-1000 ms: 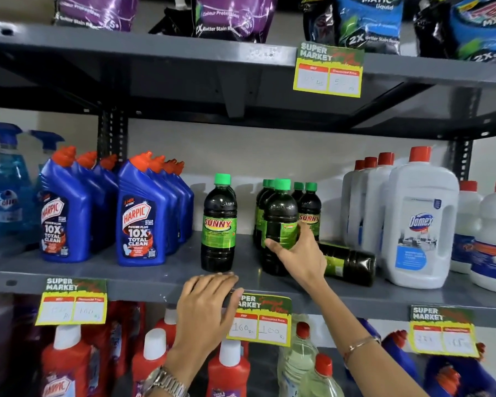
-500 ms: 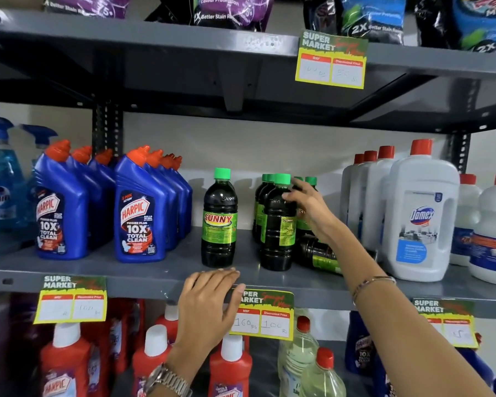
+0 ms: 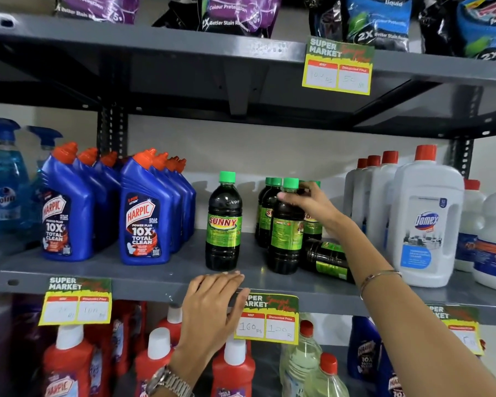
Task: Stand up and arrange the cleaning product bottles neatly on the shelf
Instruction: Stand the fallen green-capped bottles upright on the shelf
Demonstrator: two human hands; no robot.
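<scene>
While the left hand (image 3: pixel 212 299) lies flat on the shelf (image 3: pixel 155 277) lip, fingers apart, holding nothing,
the right hand (image 3: pixel 312 204) pinches a rear bottle (image 3: pixel 312 224); a toppled bottle (image 3: pixel 327 260) lies beside bare shelf.

Grey shelf (image 3: pixel 143 272). Left, blue Harpic bottles (image 3: pixel 145 213) with orange-red caps; centre, dark Sunny bottles (image 3: pixel 224 224) — green caps, green labels; right, white Domex jugs (image 3: pixel 425 216) — red caps. Yellow price tags (image 3: pixel 267 319).

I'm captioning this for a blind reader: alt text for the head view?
A right hand reaches among upright dark bottles on a grey shelf; one bottle lies on its side. The left hand rests on the shelf edge.
</scene>
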